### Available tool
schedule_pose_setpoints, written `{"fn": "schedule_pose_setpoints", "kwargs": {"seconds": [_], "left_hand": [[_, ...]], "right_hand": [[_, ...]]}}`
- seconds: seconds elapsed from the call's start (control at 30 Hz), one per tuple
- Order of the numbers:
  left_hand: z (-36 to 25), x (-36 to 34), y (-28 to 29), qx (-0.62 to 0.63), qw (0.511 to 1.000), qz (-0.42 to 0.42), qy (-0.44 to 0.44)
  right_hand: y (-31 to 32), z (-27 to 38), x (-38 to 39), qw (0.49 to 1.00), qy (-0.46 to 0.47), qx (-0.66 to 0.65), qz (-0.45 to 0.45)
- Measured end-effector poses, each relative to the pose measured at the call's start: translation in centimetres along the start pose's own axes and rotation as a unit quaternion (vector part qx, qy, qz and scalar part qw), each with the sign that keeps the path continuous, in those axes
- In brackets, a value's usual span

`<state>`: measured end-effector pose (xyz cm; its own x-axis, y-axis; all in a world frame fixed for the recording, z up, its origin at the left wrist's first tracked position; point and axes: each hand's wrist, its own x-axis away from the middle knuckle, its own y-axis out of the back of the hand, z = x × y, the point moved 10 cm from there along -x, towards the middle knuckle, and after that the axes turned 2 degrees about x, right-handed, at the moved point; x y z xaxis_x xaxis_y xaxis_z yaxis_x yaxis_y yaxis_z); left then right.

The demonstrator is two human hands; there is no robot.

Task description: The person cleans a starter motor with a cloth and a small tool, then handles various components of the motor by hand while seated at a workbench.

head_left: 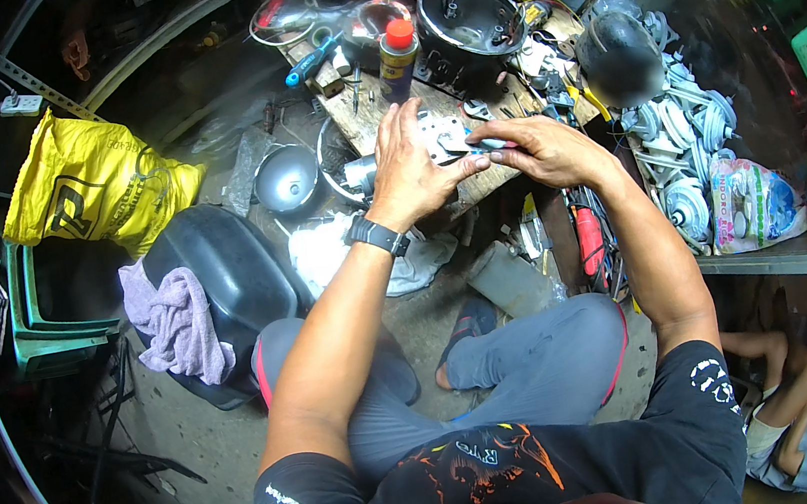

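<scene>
My left hand (406, 173), with a black watch on its wrist, is closed around a silver metal unit at the near edge of the wooden workbench (362, 116). The unit's round end (361, 174) sticks out left of the hand, and its pale plate (442, 138) shows to the right. From the right, my right hand (549, 148) pinches a slim tool with a bluish grip (491, 143) against that plate. The tool's kind is hard to make out, as my fingers cover much of it. Behind my left hand stands a spray can (397, 59) with a red cap.
A black round pot (472, 27) and a blue-handled tool (312, 62) lie on the bench. White plastic parts (680, 127) pile up on the right. A shiny metal bowl (287, 179), a black case (224, 264) and a yellow sack (92, 179) are leftward. Another person (796, 415) sits lower right.
</scene>
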<state>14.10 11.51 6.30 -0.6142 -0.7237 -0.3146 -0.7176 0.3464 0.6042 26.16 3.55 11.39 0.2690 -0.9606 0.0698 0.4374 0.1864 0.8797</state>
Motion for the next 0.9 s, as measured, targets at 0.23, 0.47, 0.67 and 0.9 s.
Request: {"fn": "schedule_pose_setpoints", "kwargs": {"seconds": [0.23, 0.47, 0.67, 0.9], "left_hand": [[0.1, 0.0, -0.3, -0.004, 1.0, -0.003, -0.008], [0.2, 0.1, -0.3, -0.005, 1.0, -0.003, -0.022], [0.3, 0.4, -0.2, -0.002, 1.0, -0.022, -0.015], [0.1, 0.1, -0.3, 0.002, 0.999, -0.035, -0.013]], "right_hand": [[0.3, 0.5, -0.5, 0.999, 0.037, -0.011, -0.003], [-0.3, 0.8, -1.1, 0.999, 0.038, 0.006, 0.0], [-0.3, 1.1, -1.5, 1.0, 0.005, 0.025, 0.008], [-0.3, 0.3, -1.4, 0.999, -0.022, 0.02, -0.024]]}}
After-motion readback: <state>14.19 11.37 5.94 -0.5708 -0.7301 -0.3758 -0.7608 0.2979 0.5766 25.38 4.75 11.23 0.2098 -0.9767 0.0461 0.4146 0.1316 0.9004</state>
